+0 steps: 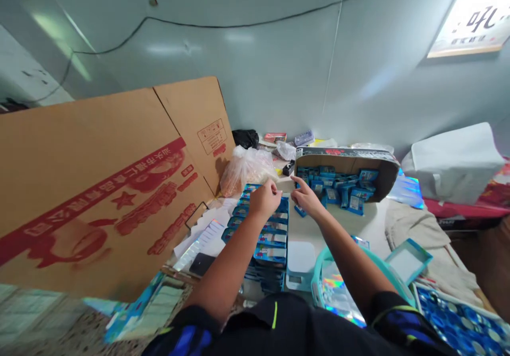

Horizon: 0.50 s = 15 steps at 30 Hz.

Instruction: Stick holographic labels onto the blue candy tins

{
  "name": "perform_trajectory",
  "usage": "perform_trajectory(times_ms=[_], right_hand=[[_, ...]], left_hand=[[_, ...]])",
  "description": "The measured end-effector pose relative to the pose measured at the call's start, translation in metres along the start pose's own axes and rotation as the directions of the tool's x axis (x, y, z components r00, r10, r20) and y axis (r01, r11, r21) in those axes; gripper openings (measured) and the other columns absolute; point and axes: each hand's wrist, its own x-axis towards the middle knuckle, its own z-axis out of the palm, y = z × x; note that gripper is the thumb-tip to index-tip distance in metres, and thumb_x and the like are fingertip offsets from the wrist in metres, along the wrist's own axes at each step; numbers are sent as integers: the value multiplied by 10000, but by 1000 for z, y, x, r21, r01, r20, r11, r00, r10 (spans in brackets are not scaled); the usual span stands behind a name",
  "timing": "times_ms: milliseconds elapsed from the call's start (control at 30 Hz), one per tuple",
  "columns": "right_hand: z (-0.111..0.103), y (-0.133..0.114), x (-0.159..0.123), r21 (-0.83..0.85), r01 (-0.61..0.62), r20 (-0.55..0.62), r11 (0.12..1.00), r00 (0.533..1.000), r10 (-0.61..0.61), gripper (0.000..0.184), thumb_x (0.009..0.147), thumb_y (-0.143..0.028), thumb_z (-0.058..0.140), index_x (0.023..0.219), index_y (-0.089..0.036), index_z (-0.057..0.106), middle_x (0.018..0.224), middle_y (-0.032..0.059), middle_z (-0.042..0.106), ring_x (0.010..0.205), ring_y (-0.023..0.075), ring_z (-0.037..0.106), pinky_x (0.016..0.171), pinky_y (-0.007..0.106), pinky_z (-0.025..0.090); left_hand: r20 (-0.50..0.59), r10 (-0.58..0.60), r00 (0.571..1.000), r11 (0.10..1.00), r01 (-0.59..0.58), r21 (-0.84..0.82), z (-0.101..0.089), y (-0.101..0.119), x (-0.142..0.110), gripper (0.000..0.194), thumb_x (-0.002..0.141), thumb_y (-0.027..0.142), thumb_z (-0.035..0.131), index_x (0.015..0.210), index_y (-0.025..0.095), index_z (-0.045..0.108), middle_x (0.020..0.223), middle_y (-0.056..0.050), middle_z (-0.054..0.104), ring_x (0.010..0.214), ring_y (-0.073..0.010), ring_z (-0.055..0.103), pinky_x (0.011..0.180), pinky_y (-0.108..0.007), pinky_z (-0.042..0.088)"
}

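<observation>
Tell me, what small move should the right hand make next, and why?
Probably the right hand should reach for a blue packet in the open box: that hand seems empty, and the loose packets lie close by, while the left hand is by the rows of blue packs.

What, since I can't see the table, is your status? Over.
Left hand over blue packs, fingers bent, grip unclear. Right hand near open box, index extended. Left forearm hides some packs.
</observation>
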Motion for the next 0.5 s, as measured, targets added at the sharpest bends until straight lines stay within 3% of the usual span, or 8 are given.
perform_trajectory(times_ms=[100, 233, 333, 433, 500], right_hand=[[2, 9, 1, -4, -23, 20, 1000, 1000, 24, 849, 653, -371, 525, 1448, -101, 399, 535, -91, 469, 496, 137, 387, 476, 214, 285], [5, 19, 3, 26, -50, 37, 998, 998, 49, 899, 673, -377, 555, 1512, -139, 339, 560, -90, 469, 488, 134, 371, 465, 209, 272], [6, 28, 3, 131, -56, 31, 990, 998, 53, 931, 697, -390, 623, 1544, -176, 301, 571, -99, 437, 486, 125, 360, 463, 201, 277], [3, 38, -9, 286, -80, 80, 955, 995, 59, 957, 740, -467, 729, 1558, -248, 282, 605, -110, 369, 490, 106, 344, 476, 190, 281], [1, 42, -23, 275, -136, 84, 952, 990, 117, 925, 763, -579, 763, 1534, -288, 343, 629, -100, 362, 468, 98, 333, 459, 198, 288]], left_hand=[[44, -5, 999, 998, 1, 71, 3, -1, -2, 98, 908, 265, 673, 895, 207, 596, 869, -12, 713, 878, -194, 683, 891, -309, 421], [36, -63, 997, 996, 61, 58, 7, -6, -1, 67, 916, 266, 657, 915, 216, 612, 908, -19, 721, 865, -191, 682, 807, -285, 445], [29, -74, 997, 996, 73, 59, 11, -6, 1, 116, 889, 275, 695, 962, 216, 628, 1002, -39, 722, 940, -199, 679, 839, -285, 475], [25, -56, 998, 996, 54, 75, 12, -2, 0, 186, 882, 285, 705, 1030, 189, 645, 1158, -91, 690, 1064, -225, 663, 933, -318, 503], [38, -59, 998, 994, 55, 98, 11, 3, -6, 151, 913, 264, 653, 1039, 182, 663, 1170, -98, 688, 1079, -230, 668, 951, -335, 519]])
